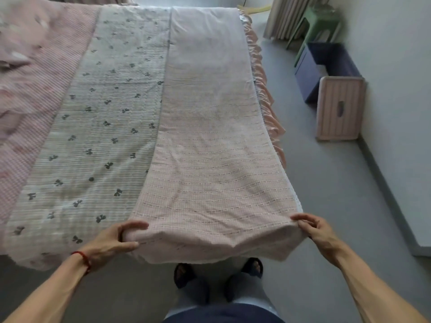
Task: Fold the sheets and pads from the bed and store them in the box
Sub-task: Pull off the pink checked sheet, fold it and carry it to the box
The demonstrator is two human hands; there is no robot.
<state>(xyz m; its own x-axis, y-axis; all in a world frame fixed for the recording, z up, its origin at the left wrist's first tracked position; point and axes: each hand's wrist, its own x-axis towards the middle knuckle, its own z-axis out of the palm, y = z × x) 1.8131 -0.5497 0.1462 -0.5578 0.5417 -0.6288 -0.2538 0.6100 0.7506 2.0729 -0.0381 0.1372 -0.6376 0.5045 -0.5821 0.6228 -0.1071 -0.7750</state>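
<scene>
A bed (32, 94) filled most of the view, seen from its foot by a person looking down. It was covered in a pink quilted layer at the left and a pale bow-print pad (93, 127) down the middle. Over the right side lay a pink checked sheet (210, 145), already doubled into a long strip. Its long axis ran from the foot of the bed straight away toward the head, with the near short end pointing at the person and hanging just over the bed's edge. A pink ruffle (268, 94) trimmed the bed's right side.

On the floor to the right, against the wall, stood a dark blue box (310, 73), open at the top, with a pink ribbed stool or crate (340, 108) just beside it and a green stool (319, 22) behind.

The left hand (114, 241) gripped the near left corner of the sheet, fingers (133, 226) curled over the bunched cloth and thumb beneath. The right hand (314, 231) pinched the near right corner between thumb and fingertips.

The risks, as a judgement: the strip was long, so lifting the near end forward could let the far end drag and skew the fold. The lighter right-hand pinch could slip, dropping that corner. The pad underneath might also be caught up with the sheet.
</scene>
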